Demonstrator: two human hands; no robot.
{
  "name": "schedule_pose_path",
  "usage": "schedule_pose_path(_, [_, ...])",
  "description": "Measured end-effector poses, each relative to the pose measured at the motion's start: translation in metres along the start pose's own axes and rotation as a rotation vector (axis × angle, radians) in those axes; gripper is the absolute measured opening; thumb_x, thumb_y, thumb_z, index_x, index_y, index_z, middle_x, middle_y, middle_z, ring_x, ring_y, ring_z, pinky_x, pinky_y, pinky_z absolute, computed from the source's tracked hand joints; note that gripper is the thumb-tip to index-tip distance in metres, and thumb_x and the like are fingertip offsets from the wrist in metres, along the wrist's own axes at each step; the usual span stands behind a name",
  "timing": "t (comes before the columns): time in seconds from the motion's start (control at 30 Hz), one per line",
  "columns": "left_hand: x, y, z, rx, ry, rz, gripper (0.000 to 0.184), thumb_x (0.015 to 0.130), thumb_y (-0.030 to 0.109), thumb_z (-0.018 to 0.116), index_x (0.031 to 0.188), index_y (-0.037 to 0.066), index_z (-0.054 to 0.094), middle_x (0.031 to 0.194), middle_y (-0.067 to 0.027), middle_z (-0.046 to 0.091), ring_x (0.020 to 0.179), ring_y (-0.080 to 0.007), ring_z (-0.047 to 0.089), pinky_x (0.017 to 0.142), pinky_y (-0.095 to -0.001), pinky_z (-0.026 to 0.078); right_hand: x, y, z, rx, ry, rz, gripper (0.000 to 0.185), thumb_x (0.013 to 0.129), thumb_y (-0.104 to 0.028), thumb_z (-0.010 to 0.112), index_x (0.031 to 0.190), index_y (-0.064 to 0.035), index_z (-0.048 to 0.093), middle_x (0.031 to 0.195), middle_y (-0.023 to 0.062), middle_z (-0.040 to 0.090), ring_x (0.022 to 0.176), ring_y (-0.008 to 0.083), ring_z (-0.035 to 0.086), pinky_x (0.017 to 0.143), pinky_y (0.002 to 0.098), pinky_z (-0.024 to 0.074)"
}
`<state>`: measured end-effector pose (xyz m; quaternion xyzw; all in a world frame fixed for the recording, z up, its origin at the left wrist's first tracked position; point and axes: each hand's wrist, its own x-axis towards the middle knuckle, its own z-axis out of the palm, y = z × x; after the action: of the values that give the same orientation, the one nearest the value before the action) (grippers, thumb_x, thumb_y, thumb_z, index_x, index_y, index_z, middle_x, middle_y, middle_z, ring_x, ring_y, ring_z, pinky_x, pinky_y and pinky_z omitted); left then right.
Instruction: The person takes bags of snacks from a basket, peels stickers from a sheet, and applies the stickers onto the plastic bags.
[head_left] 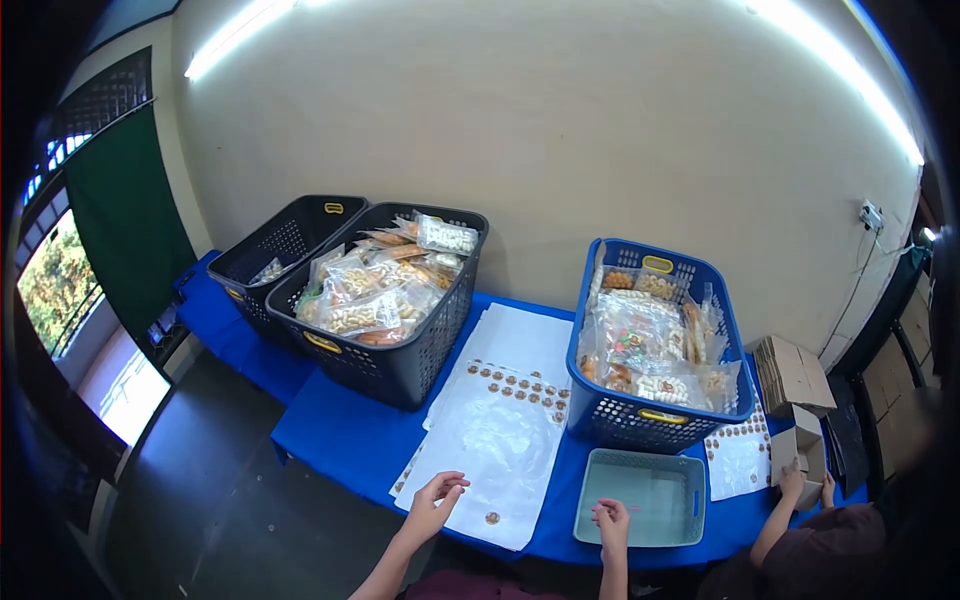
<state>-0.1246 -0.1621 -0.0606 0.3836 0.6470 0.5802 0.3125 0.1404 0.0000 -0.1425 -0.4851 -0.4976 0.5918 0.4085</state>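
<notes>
My left hand (438,496) hovers over the near left part of a white sheet (500,445) that bears rows of small round brown stickers. Its fingers are apart and hold nothing. My right hand (612,522) is over the left part of a pale green tray (655,500), its fingers curled together; something thin and pinkish shows by the fingertips, too small to name. One round sticker (492,518) sits alone near the sheet's front edge. Beyond the tray stands a blue basket (650,425) full of clear packets of snacks (640,325).
A black basket (375,375) heaped with packets and another black basket (250,262) with few packets stand at the left. At the right, a co-worker's hands (792,485) hold an open cardboard box (800,440), near flattened cartons (792,375) and a second stickered sheet (738,465).
</notes>
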Motion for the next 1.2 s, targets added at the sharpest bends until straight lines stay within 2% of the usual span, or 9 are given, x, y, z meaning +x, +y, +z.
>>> schedule_pose_path(0.2, [0.013, 0.002, -0.022, -0.020, 0.031, 0.067, 0.020, 0.085, 0.007, 0.047, 0.103, -0.002, 0.050, 0.095, -0.0120, 0.059, 0.090, -0.0169, 0.057, 0.079, -0.0270, 0.045, -0.002, -0.003, 0.081, 0.024, -0.387, -0.049, 0.012, 0.081, -0.007, 0.054, 0.088, 0.0024, 0.055, 0.078, 0.0082, 0.059, 0.068, 0.0117, 0.056, 0.064, 0.0227, 0.0458])
schedule_pose_path(0.33, [0.042, 0.001, -0.047, -0.101, 0.076, 0.088, 0.016, 0.085, 0.005, 0.047, 0.096, -0.003, 0.054, 0.088, -0.0103, 0.061, 0.085, -0.0141, 0.058, 0.077, -0.0253, 0.045, -0.003, -0.012, 0.107, -0.254, -0.457, -0.099, 0.014, 0.080, -0.007, 0.056, 0.088, 0.0039, 0.056, 0.077, 0.0081, 0.060, 0.069, 0.0119, 0.058, 0.062, 0.0234, 0.0473])
schedule_pose_path(0.67, [0.186, 0.081, -0.140, -0.049, 0.112, 0.439, 0.016, 0.086, 0.006, 0.046, 0.095, -0.004, 0.054, 0.085, -0.0078, 0.060, 0.080, -0.0115, 0.057, 0.072, -0.0232, 0.045, 0.021, -0.009, 0.088, -0.628, -0.128, -0.121, 0.021, 0.073, -0.014, 0.063, 0.089, -0.0003, 0.058, 0.070, 0.0068, 0.059, 0.061, 0.0110, 0.056, 0.056, 0.0244, 0.0454])
schedule_pose_path(0.73, [0.209, 0.103, -0.155, -0.042, 0.023, 0.403, 0.016, 0.085, 0.007, 0.047, 0.096, -0.002, 0.055, 0.085, -0.0080, 0.061, 0.081, -0.0119, 0.058, 0.071, -0.0239, 0.046, 0.027, -0.005, 0.090, -0.723, -0.115, -0.074, 0.026, 0.073, -0.019, 0.062, 0.090, -0.0001, 0.057, 0.075, 0.0134, 0.062, 0.065, 0.0216, 0.061, 0.059, 0.0312, 0.0478])
schedule_pose_path(0.93, [0.335, 0.094, -0.221, 0.693, 0.024, 0.618, 0.022, 0.081, 0.019, 0.053, 0.094, 0.001, 0.056, 0.093, -0.0110, 0.060, 0.088, -0.0231, 0.057, 0.076, -0.0308, 0.044, 0.035, -0.023, 0.141, -0.796, -0.186, -0.040, 0.032, 0.074, -0.024, 0.062, 0.094, -0.0001, 0.056, 0.078, 0.0155, 0.062, 0.068, 0.0245, 0.061, 0.062, 0.0327, 0.0482])
schedule_pose_path(0.97, [0.357, 0.087, -0.236, 0.736, -0.088, 0.495, 0.031, 0.081, 0.031, 0.053, 0.100, 0.006, 0.058, 0.109, -0.0133, 0.054, 0.105, -0.0271, 0.049, 0.089, -0.0421, 0.036, 0.037, -0.025, 0.152, -0.779, -0.208, -0.043, 0.033, 0.074, -0.025, 0.062, 0.095, 0.0000, 0.056, 0.079, 0.0156, 0.062, 0.068, 0.0246, 0.061, 0.063, 0.0327, 0.0482])
schedule_pose_path(1.07, [0.397, 0.075, -0.253, 1.214, -0.193, 0.083, 0.040, 0.080, 0.042, 0.049, 0.107, 0.014, 0.058, 0.125, -0.0150, 0.041, 0.120, -0.0317, 0.033, 0.096, -0.0568, 0.019, 0.042, -0.022, 0.179, -0.770, -0.280, -0.004, 0.037, 0.075, -0.028, 0.062, 0.098, 0.0003, 0.054, 0.081, 0.0161, 0.062, 0.072, 0.0254, 0.061, 0.065, 0.0328, 0.0479])
schedule_pose_path(1.1, [0.423, 0.052, -0.263, 1.215, -0.246, -0.025, 0.047, 0.080, 0.052, 0.043, 0.113, 0.021, 0.056, 0.135, -0.0152, 0.027, 0.126, -0.0349, 0.018, 0.095, -0.0639, 0.004, 0.041, -0.025, 0.189, -0.777, -0.298, 0.011, 0.037, 0.075, -0.028, 0.061, 0.098, 0.0002, 0.054, 0.081, 0.0161, 0.062, 0.073, 0.0255, 0.061, 0.066, 0.0327, 0.0478])
schedule_pose_path(1.2, [0.444, 0.015, -0.267, 1.256, -0.024, 0.133, 0.049, 0.081, 0.051, 0.042, 0.119, 0.020, 0.050, 0.135, -0.0164, 0.027, 0.127, -0.0329, 0.020, 0.097, -0.0606, 0.006, 0.045, -0.015, 0.208, -0.814, -0.338, 0.049, 0.039, 0.076, -0.031, 0.061, 0.100, -0.0009, 0.054, 0.081, 0.0154, 0.062, 0.075, 0.0266, 0.061, 0.067, 0.0327, 0.0474])
